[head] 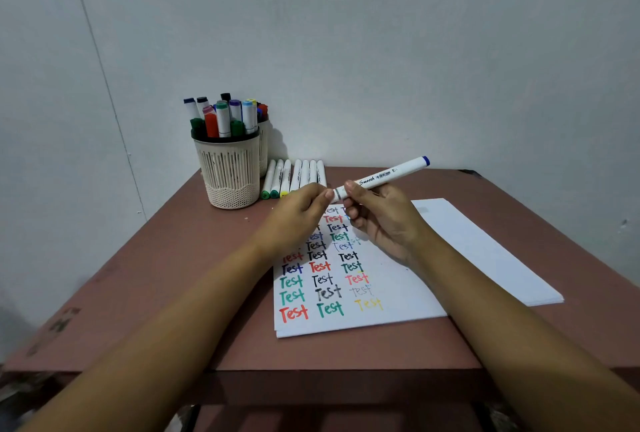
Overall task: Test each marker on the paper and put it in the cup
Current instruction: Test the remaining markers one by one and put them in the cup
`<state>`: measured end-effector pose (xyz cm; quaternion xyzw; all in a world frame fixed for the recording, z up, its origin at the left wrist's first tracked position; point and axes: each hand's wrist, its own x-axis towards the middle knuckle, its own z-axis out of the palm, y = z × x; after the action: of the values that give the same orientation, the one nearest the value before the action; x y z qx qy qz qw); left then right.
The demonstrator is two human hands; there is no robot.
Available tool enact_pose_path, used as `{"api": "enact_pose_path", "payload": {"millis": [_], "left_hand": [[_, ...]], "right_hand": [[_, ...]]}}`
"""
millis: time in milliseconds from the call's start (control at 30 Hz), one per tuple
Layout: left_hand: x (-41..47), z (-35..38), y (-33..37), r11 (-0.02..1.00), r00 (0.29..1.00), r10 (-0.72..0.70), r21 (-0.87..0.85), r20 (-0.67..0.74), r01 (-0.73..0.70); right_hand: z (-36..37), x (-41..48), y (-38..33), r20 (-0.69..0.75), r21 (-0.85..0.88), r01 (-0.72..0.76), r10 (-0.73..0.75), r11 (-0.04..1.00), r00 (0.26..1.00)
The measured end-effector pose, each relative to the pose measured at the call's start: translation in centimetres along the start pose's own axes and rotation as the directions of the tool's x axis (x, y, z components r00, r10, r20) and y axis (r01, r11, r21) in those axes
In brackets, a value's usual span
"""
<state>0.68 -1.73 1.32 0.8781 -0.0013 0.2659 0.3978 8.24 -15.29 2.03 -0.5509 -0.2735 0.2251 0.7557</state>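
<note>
My right hand [382, 220] grips a white marker [388, 175] with a blue end, held slanted above the paper. My left hand [298, 213] pinches the marker's near end, where the cap sits. Below them lies a white paper [398, 296] covered with the word "Test" in several colours. A beige slotted cup [230, 171] holding several markers stands at the back left of the table. A row of white markers [294, 177] lies on the table just right of the cup.
A second cup [264, 144] with markers stands behind the first. A stack of blank white sheets [485, 244] lies under and to the right of the written paper. The brown table [173, 275] meets a grey wall at the back.
</note>
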Motion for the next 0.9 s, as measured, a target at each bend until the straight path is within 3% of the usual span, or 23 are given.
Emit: {"api": "enact_pose_path", "payload": {"millis": [367, 700, 833, 900], "left_hand": [[0.0, 0.7, 0.4, 0.998, 1.0, -0.01, 0.058, -0.007, 0.01], [0.1, 0.7, 0.4, 0.999, 1.0, -0.018, 0.047, -0.001, 0.018], [0.0, 0.4, 0.1, 0.997, 0.997, -0.073, 0.018, -0.021, 0.074], [0.1, -0.3, -0.4, 0.99, 0.993, -0.097, 0.099, -0.07, 0.104]], "right_hand": [[0.2, 0.5, 0.5, -0.003, 0.119, -0.031, 0.032, 0.992, 0.999], [0.1, 0.5, 0.4, 0.001, 0.079, -0.016, 0.016, 0.997, 1.0], [0.1, 0.3, 0.0, -0.095, -0.066, -0.002, -0.005, 0.998, 0.995], [-0.3, 0.4, -0.7, -0.207, -0.004, 0.03, -0.03, 1.0, 0.978]]}}
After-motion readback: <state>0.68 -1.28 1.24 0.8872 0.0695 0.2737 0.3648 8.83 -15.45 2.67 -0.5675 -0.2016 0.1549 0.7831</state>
